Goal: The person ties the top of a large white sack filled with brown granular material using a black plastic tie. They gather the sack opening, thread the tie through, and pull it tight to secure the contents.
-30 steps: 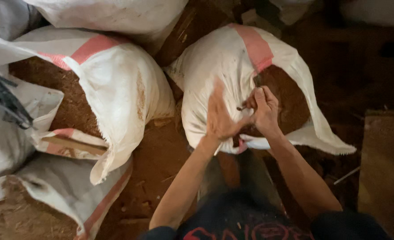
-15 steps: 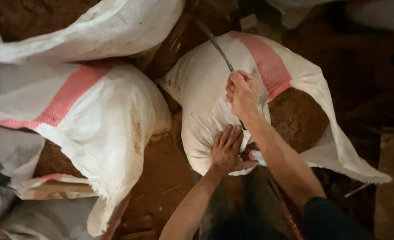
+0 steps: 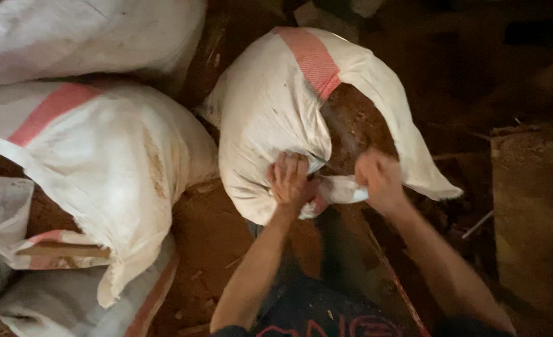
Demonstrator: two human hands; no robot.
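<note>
The open sack [image 3: 270,112] stands just ahead of the person on the dirt floor [image 3: 208,237], its mouth gaping toward the right so that the brown, crumbly filling [image 3: 351,125] is exposed. The near edge of the mouth is gripped by the left hand [image 3: 291,181], whose fingers are curled tight into a bunch of cloth. The right hand [image 3: 379,178] is blurred at the same edge; it seems closed, but what is held cannot be told. If the gathered cloth is let slip, or the sack is tipped rightward, filling could be spilled through the gap; woven cloth may also be torn where it is strained. The sack is made of coarse white weave with a pink stripe [image 3: 314,59], rounded and bulging. Similar stained sacks [image 3: 101,156] are heaped at the left.
</note>
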